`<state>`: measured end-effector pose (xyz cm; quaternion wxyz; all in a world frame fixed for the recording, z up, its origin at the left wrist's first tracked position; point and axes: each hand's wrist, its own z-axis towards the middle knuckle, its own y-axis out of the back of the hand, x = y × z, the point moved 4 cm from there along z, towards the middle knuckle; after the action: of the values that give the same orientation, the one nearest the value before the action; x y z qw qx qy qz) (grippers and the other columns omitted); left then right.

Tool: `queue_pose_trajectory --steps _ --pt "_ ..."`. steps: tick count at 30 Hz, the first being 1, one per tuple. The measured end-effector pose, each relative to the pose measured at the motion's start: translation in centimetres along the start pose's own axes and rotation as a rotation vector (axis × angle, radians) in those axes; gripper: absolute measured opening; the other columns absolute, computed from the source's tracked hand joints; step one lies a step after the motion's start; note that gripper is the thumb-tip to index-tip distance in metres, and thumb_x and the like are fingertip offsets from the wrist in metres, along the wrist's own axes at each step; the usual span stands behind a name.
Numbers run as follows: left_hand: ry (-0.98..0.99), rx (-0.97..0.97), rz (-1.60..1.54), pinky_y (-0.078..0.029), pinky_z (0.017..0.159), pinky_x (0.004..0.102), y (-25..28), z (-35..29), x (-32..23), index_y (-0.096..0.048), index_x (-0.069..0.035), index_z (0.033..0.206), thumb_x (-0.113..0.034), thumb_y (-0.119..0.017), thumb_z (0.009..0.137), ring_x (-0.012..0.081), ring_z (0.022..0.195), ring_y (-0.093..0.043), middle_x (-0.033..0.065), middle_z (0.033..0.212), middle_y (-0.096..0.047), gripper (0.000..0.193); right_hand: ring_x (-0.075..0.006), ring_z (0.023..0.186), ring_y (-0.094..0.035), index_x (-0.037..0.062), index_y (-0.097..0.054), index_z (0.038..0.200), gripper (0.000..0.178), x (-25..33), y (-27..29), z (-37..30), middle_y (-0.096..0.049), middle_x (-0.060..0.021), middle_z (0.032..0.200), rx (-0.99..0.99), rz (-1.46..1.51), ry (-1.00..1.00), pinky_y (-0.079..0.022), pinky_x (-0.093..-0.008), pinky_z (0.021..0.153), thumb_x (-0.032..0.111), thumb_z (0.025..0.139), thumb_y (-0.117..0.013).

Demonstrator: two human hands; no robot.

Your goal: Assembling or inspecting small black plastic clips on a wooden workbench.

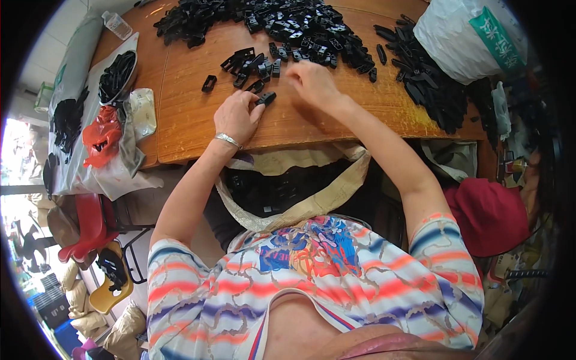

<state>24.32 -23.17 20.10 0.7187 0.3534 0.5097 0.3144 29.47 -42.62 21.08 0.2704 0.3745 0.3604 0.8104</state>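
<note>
My left hand (236,117), with a silver bracelet at its wrist, pinches a small black plastic part (266,99) between thumb and fingers, just above the wooden table (198,129). To its right, my right hand (312,83) hovers over the tabletop with its fingers curled together; whatever may be in them is hidden. Between and beyond the hands lies a loose group of similar black plastic parts (243,59). One stray black part (209,83) rests left of that group. Farther back spreads a large pile of the same parts (300,27).
Long black strips (429,90) lie heaped at the right, beside a stuffed white plastic bag (465,39). An open sack (336,195) with black pieces inside hangs at the table's front edge. At left are a red plastic bag (102,135) and a clear bottle (117,25).
</note>
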Motion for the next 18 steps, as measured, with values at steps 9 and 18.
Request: queue_pose_trajectory --steps 9,18 --pt "0.074 0.115 0.027 -0.051 0.070 0.0339 0.4 0.0 0.8 -0.072 -0.008 0.095 -0.033 -0.068 0.083 0.0231 0.077 -0.066 0.0080 0.088 -0.066 0.028 -0.0371 0.086 -0.065 0.0028 -0.063 0.089 0.010 -1.1 -2.9 4.5 -0.059 -0.0169 0.100 0.158 -0.202 0.071 -0.053 -0.0450 0.074 0.010 0.083 -0.061" --pt "-0.029 0.023 0.000 -0.050 0.075 0.0386 0.1 -1.4 0.2 -0.066 -0.010 0.101 -0.026 -0.071 0.079 0.0269 0.094 -0.059 0.0068 0.093 -0.060 0.028 -0.0336 0.087 -0.064 0.0110 -0.071 0.096 0.016 -0.6 -3.0 3.6 -0.064 -0.0119 0.093 0.327 -0.214 0.051 -0.052 -0.0435 0.077 0.019 0.085 -0.063"
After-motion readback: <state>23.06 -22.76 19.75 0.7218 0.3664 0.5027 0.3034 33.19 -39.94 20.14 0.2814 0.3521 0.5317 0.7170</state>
